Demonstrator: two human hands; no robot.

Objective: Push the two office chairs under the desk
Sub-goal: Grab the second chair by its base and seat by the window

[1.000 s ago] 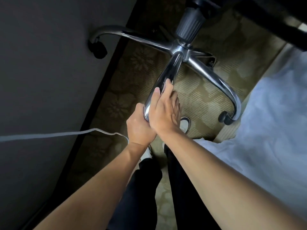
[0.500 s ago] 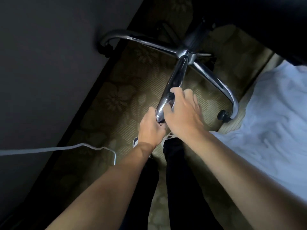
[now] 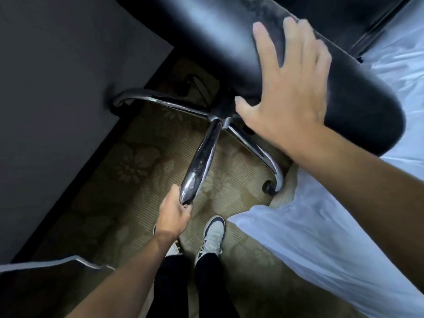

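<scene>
One black office chair is in view: its padded seat (image 3: 206,42) fills the top, above a chrome star base (image 3: 202,157) with castors. My left hand (image 3: 174,212) is closed around the near tip of the chrome leg that points toward me. With fingers spread, my right hand (image 3: 289,88) lies flat against the black padded seat edge. The dark desk surface (image 3: 57,99) runs along the left, with one castor (image 3: 114,106) at its edge. A second chair is not visible.
A white bed sheet (image 3: 344,237) crowds the right side, close to the right castor (image 3: 269,187). A white cable (image 3: 57,262) crosses the lower left. My two feet in white sneakers (image 3: 213,235) stand on patterned beige carpet (image 3: 128,180).
My right hand has let go of the chrome leg and risen to the black seat. The left hand keeps its hold on the leg tip. The view has pulled back and up.
</scene>
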